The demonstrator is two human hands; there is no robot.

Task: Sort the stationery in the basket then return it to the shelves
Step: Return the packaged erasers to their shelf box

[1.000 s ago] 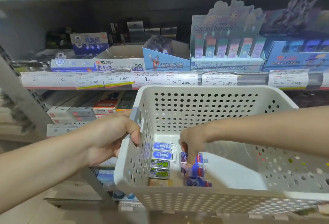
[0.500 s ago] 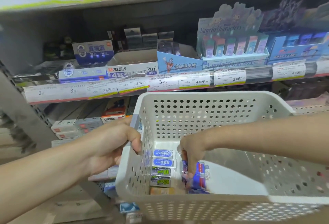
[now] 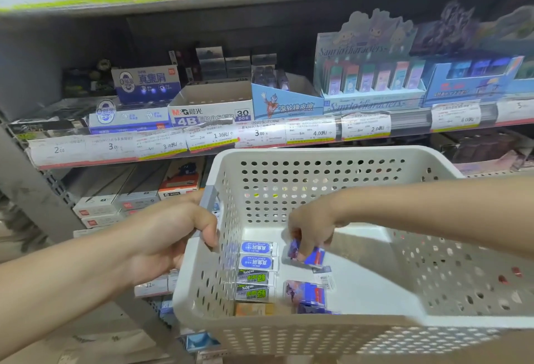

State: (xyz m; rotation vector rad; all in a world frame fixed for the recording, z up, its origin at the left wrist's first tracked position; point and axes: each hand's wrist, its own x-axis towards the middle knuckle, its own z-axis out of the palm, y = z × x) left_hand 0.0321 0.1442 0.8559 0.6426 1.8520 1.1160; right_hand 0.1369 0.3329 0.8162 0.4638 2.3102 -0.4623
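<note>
A white perforated basket (image 3: pixel 332 337) is held in front of the shelves. My left hand (image 3: pixel 173 236) grips its left rim. Inside it, my right hand (image 3: pixel 310 229) pinches a blue-purple eraser (image 3: pixel 313 255), lifted just above the basket floor. Along the basket's left wall lie two blue-label erasers (image 3: pixel 257 255), two grey-green erasers (image 3: pixel 254 285) and an orange one (image 3: pixel 251 308). Another blue-purple eraser pack (image 3: pixel 306 295) lies near the front.
The shelf (image 3: pixel 260 135) behind carries eraser display boxes: a 4B eraser box (image 3: pixel 208 115), a blue hero-figure box (image 3: pixel 286 106), a Sanrio display (image 3: pixel 372 80). Price tags line its edge. A lower shelf at left holds white boxes (image 3: pixel 98 210).
My right hand has picked a blue-purple eraser out of the pile and raised it slightly. The basket sits lower in view; my left hand keeps its grip.
</note>
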